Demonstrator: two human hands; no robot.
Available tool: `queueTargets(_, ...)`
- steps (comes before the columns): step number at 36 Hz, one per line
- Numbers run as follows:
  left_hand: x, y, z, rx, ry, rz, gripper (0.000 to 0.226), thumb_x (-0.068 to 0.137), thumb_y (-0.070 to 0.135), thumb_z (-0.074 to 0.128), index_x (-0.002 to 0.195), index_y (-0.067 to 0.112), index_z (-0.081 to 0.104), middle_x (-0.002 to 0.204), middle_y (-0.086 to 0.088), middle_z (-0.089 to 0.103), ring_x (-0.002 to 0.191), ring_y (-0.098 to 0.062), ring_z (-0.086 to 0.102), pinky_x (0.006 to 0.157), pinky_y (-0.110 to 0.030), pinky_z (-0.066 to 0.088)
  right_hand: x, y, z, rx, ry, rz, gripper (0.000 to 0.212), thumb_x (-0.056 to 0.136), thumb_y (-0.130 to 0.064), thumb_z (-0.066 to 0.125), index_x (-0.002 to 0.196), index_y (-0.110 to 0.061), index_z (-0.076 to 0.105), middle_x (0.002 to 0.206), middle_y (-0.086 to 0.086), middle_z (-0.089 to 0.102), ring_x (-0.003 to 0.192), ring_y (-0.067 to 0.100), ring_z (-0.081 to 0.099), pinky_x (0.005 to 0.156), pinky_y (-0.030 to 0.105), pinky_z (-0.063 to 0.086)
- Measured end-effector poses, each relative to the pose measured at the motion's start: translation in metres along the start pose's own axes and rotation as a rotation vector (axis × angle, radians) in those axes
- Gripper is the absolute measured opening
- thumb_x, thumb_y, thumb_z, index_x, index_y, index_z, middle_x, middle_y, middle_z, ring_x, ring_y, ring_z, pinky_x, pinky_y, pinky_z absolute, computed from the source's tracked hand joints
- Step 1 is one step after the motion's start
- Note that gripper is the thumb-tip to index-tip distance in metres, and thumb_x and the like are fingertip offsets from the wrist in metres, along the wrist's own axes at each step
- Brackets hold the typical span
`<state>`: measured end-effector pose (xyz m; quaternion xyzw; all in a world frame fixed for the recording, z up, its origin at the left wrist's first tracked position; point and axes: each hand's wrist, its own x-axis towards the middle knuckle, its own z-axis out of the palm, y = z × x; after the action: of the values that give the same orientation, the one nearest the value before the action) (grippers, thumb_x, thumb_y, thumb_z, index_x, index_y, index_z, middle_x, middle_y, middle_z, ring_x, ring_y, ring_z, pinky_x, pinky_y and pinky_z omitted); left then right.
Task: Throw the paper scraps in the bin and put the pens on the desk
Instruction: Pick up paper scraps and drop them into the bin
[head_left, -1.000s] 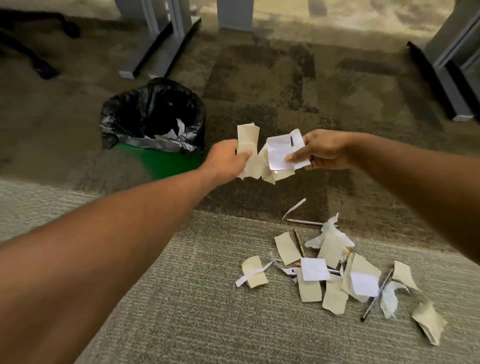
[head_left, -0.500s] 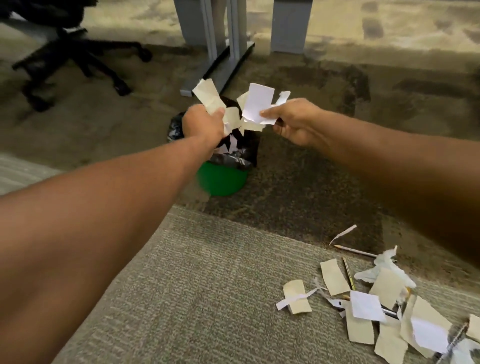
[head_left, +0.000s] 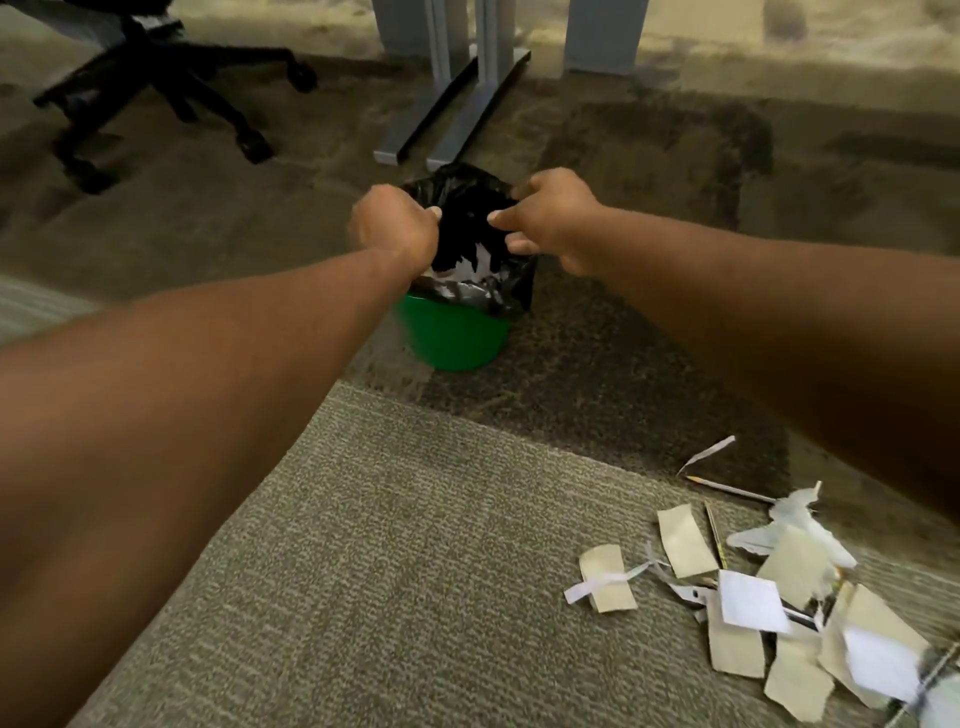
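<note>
From the head camera I saw both bare arms stretched forward over the round green plastic bin (head_left: 451, 338), which stood on the dark carpet (head_left: 623, 364) and was lined with a black plastic bag (head_left: 467, 213). My left hand (head_left: 395, 228) hung over the bin's left rim, its grip curled narrow with the fingers bent inward, and I could see no paper in it. My right hand (head_left: 556, 221) hung over the right rim, its grip loosely parted, thumb and fingers spread toward the opening, carrying nothing I could make out. Down inside the bag lay white paper scraps (head_left: 467, 270), partly hidden by the black folds. To the lower right, on the lighter grey-green carpet (head_left: 389, 571), a scattered heap of beige and white torn paper pieces (head_left: 748, 603) lay well apart from the bin. Among them I noted a thin pencil (head_left: 727, 486) at the heap's far edge and a dark pen (head_left: 716, 535) lying partly under the scraps. Beyond the bin stood the grey metal feet (head_left: 441, 114) of a bench, and at upper left the black wheeled base of an office chair (head_left: 171, 78).
</note>
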<state>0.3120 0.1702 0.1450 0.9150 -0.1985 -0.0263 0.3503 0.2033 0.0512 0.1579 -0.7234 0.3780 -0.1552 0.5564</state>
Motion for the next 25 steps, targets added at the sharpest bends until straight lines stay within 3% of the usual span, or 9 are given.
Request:
queueTargets(2,-0.008,0.006,0.006,-0.025,-0.007,0.079,0.034,0.092,0.038,0.063,0.079,0.008,0.074,0.082,-0.009,0.072,0.079,-0.026,0.068,0.073,-0.035,0.054,-0.003,0.007,-0.010,-0.067,0.034,-0.044,0.055,0.086,-0.019,0.075,0.135,-0.008,0.052,0.115,0.010,0.064,0.092,0.018,0.068,0.073,0.029,0.062)
queueTargets(5,-0.024,0.015,0.015,-0.060,-0.049,0.199,0.036,0.093,0.035,0.055,0.072,0.007,0.065,0.071,-0.007,0.065,0.069,-0.023,0.063,0.065,-0.035,0.050,-0.014,0.020,-0.025,-0.178,0.057,-0.098,0.047,0.087,-0.024,0.073,0.130,-0.014,0.057,0.115,0.005,0.065,0.097,0.017,0.066,0.078,0.033,0.061)
queueTargets(11,-0.059,0.034,0.037,-0.103,-0.178,0.394,0.031,0.090,0.030,0.054,0.069,0.008,0.059,0.067,-0.003,0.060,0.061,-0.016,0.053,0.055,-0.032,0.037,-0.043,0.054,-0.063,-0.428,0.067,-0.185,0.052,0.086,-0.030,0.073,0.133,-0.018,0.055,0.114,0.001,0.065,0.103,0.013,0.062,0.086,0.028,0.053)
queueTargets(15,-0.086,0.042,0.057,-0.114,-0.256,0.479,0.031,0.091,0.030,0.055,0.066,0.011,0.057,0.063,0.001,0.057,0.060,-0.013,0.052,0.057,-0.030,0.035,-0.064,0.080,-0.089,-0.666,0.019,-0.213,0.056,0.086,-0.032,0.072,0.137,-0.018,0.051,0.114,0.002,0.065,0.103,0.017,0.062,0.083,0.026,0.049)
queueTargets(20,-0.117,0.045,0.086,-0.088,-0.352,0.529,0.030,0.090,0.032,0.057,0.066,0.013,0.060,0.064,-0.003,0.062,0.066,-0.022,0.059,0.060,-0.034,0.042,-0.092,0.122,-0.122,-1.028,-0.072,-0.258,0.055,0.087,-0.031,0.067,0.137,-0.017,0.049,0.120,0.010,0.060,0.108,0.028,0.059,0.088,0.035,0.047)
queueTargets(25,-0.146,0.050,0.113,-0.063,-0.442,0.553,0.032,0.091,0.037,0.059,0.064,0.019,0.058,0.062,0.005,0.060,0.063,-0.017,0.059,0.059,-0.028,0.038,-0.123,0.165,-0.158,-1.230,-0.164,-0.206,0.043,0.091,-0.026,0.057,0.132,-0.015,0.052,0.114,0.012,0.058,0.102,0.032,0.061,0.079,0.036,0.049)
